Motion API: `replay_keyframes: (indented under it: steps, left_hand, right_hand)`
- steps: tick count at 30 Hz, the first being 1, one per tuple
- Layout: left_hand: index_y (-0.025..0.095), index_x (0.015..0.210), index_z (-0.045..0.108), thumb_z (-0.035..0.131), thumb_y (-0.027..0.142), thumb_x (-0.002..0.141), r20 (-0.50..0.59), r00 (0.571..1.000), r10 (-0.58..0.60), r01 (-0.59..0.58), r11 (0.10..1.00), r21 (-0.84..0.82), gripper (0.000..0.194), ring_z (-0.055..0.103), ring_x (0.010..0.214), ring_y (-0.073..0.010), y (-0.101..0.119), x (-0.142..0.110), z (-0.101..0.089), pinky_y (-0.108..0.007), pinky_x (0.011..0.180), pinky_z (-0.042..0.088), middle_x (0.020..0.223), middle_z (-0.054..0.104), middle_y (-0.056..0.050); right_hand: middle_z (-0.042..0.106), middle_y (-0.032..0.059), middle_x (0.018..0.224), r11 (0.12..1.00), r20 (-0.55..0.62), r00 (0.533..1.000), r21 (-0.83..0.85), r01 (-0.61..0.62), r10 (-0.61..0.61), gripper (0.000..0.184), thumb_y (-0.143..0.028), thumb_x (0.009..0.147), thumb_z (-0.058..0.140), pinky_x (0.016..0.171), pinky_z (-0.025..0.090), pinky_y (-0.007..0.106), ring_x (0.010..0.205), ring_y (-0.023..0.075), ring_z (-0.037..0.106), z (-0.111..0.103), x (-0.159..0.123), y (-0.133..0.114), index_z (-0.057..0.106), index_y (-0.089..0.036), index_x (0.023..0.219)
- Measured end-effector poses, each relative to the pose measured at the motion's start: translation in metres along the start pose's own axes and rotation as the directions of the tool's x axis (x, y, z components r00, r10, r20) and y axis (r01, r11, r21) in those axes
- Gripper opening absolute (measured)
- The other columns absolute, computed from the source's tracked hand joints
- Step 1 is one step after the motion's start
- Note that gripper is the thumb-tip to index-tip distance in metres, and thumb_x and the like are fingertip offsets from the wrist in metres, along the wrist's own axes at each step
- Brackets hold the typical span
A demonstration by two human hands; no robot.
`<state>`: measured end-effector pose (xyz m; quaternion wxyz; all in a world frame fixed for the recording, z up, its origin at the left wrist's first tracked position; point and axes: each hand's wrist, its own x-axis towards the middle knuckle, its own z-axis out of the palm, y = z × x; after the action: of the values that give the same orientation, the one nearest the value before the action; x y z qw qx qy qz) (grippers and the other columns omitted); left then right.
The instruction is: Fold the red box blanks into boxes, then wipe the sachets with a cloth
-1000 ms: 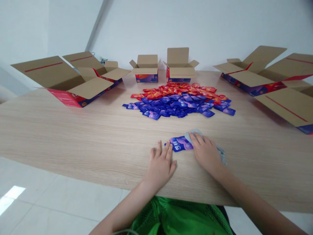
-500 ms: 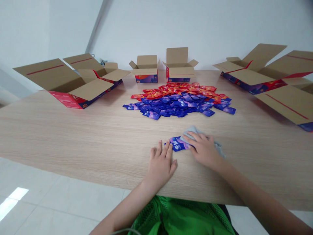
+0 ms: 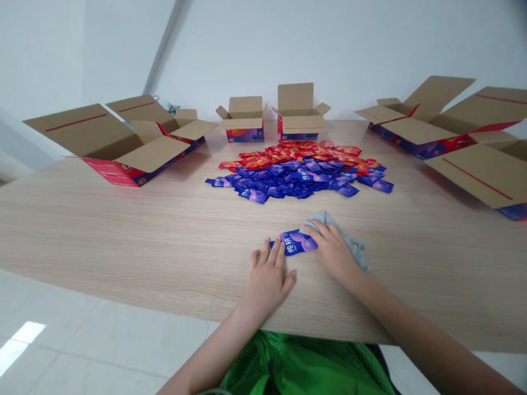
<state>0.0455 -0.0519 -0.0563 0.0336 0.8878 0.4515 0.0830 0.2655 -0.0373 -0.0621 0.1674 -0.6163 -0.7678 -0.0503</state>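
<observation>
A blue-and-purple sachet (image 3: pixel 297 243) with white lettering lies flat on the table in front of me. My left hand (image 3: pixel 268 277) rests palm down, its fingers stretched out and the fingertips pressing on the sachet's left end. A light grey cloth (image 3: pixel 354 247) is bunched under my right hand (image 3: pixel 333 249), whose fingers are bent over it at the sachet's upper right corner. Part of the cloth trails out to the right of that hand. Beyond both hands is a heap of sachets, blue ones (image 3: pixel 284 178) in front and red ones (image 3: pixel 296 151) behind.
Two small open cartons (image 3: pixel 246 135) stand at the back of the wooden table (image 3: pixel 123 236). Larger open cartons stand at the left (image 3: pixel 154 156) and right (image 3: pixel 428 131), flaps spread outward. The table's near edge runs just in front of my green garment (image 3: pixel 313 362).
The sachet and my left hand have shifted slightly left. My right hand, with the cloth, has also moved a little left, and more of the sachet's printed face shows.
</observation>
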Motion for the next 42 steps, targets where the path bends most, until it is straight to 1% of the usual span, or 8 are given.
replay_keyframes:
  steps: [5,8,12,16,25,33,36,42]
  left_hand:
    - [0.013,0.150,0.034,0.037,0.048,0.098,0.008,1.000,0.010,-0.010,1.000,-0.015,0.063,0.024,0.145,-0.0358,-0.002,0.000,0.000,-0.054,0.107,0.032,0.159,0.029,-0.010]
    - [0.015,0.150,0.034,0.035,0.047,0.098,0.005,1.000,0.016,-0.016,1.000,-0.011,0.061,0.023,0.145,-0.0369,-0.001,0.000,0.001,-0.055,0.106,0.032,0.159,0.028,-0.009]
    - [0.017,0.150,0.036,0.036,0.047,0.098,-0.014,1.000,0.026,-0.026,1.000,0.001,0.060,0.023,0.145,-0.0386,0.000,0.000,0.002,-0.057,0.105,0.032,0.158,0.031,-0.009]
    - [0.017,0.150,0.036,0.036,0.048,0.099,-0.011,1.000,0.027,-0.028,1.000,-0.011,0.060,0.022,0.145,-0.0373,-0.001,-0.001,0.003,-0.056,0.107,0.031,0.156,0.035,-0.010]
    - [0.016,0.149,0.038,0.038,0.049,0.098,0.001,1.000,0.022,-0.022,0.999,-0.033,0.060,0.025,0.144,-0.0380,0.000,0.001,-0.001,-0.056,0.106,0.033,0.158,0.032,-0.008]
    - [0.014,0.144,0.045,0.041,0.046,0.097,0.021,1.000,0.010,-0.010,1.000,-0.024,0.056,0.029,0.142,-0.0389,0.003,0.002,-0.004,-0.057,0.106,0.032,0.151,0.043,-0.013]
    - [0.015,0.142,0.047,0.041,0.046,0.097,0.036,0.999,0.015,-0.014,1.000,-0.028,0.054,0.032,0.140,-0.0384,0.002,0.001,-0.007,-0.057,0.106,0.032,0.147,0.048,-0.013]
    - [0.018,0.150,0.036,0.037,0.050,0.098,0.028,0.999,0.022,-0.021,1.000,-0.023,0.061,0.024,0.144,-0.0385,0.000,0.001,-0.003,-0.057,0.106,0.033,0.159,0.030,-0.008]
  right_hand:
    - [0.061,0.0137,0.125,0.959,-0.218,0.944,0.192,-0.207,0.247,0.055,-0.005,0.087,0.029,0.099,0.045,0.044,0.116,0.0253,0.056,-0.035,0.007,0.033,0.051,-0.015,0.137]
    - [0.059,0.0140,0.128,0.947,-0.324,0.903,0.242,-0.209,0.282,0.051,-0.016,0.094,0.030,0.101,0.043,0.045,0.118,0.0260,0.055,-0.058,0.012,0.027,0.044,-0.018,0.143]
    - [0.052,0.0140,0.137,0.987,-0.079,0.997,0.161,0.013,0.000,0.049,-0.032,0.098,0.037,0.102,0.039,0.048,0.127,0.0283,0.046,-0.045,0.010,-0.011,0.044,-0.024,0.145]
    - [0.048,0.0130,0.142,0.994,0.124,0.986,0.012,0.111,-0.111,0.051,-0.045,0.091,0.053,0.102,0.033,0.054,0.129,0.0336,0.040,-0.014,0.004,-0.030,0.050,-0.033,0.141]
    - [0.056,0.0161,0.131,0.972,0.001,0.993,-0.204,-0.113,0.116,0.043,-0.023,0.097,0.041,0.091,0.043,0.042,0.108,0.0292,0.052,-0.014,-0.021,0.002,0.055,-0.017,0.136]
    - [0.051,0.0078,0.142,0.983,0.057,0.986,-0.084,0.162,-0.157,0.055,-0.015,0.088,0.052,0.092,0.042,0.039,0.103,0.0255,0.050,-0.004,-0.007,-0.047,0.051,-0.028,0.141]
    - [0.050,0.0067,0.144,0.987,0.080,0.986,-0.060,0.149,-0.144,0.060,-0.017,0.085,0.057,0.093,0.041,0.041,0.107,0.0268,0.049,-0.003,-0.005,-0.059,0.049,-0.031,0.142]
    - [0.051,0.0100,0.142,0.981,0.018,0.998,-0.189,-0.050,0.054,0.051,-0.016,0.091,0.046,0.096,0.040,0.047,0.111,0.0300,0.049,-0.010,-0.023,-0.002,0.053,-0.027,0.140]
